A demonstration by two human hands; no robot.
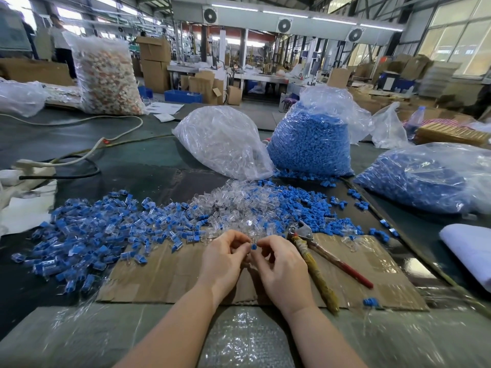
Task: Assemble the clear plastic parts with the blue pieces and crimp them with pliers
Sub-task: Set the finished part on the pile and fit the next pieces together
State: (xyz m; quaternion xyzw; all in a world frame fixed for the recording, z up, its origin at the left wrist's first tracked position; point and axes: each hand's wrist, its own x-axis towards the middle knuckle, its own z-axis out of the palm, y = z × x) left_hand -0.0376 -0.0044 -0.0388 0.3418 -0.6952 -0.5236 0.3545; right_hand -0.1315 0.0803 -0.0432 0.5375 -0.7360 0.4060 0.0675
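Over the cardboard sheet (164, 277), my left hand (221, 261) and my right hand (281, 266) meet fingertip to fingertip. Between them is a small blue piece (253, 246), pinched by my right fingers, with a clear plastic part (249, 239) held by my left fingers against it. The clear part is hard to make out. Pliers (313, 261) with wrapped handles lie on the cardboard just right of my right hand. Loose clear parts (233, 205) are heaped ahead, loose blue pieces (300, 205) to their right, and assembled blue-and-clear pieces (101, 232) to the left.
Behind the heaps stand a bag of clear parts (223, 142) and two bags of blue pieces (310, 139) (425, 176). A power strip with cables (34, 166) lies at the left. White cloth (470, 251) sits at the right edge. Bubble wrap (244, 338) covers the near table edge.
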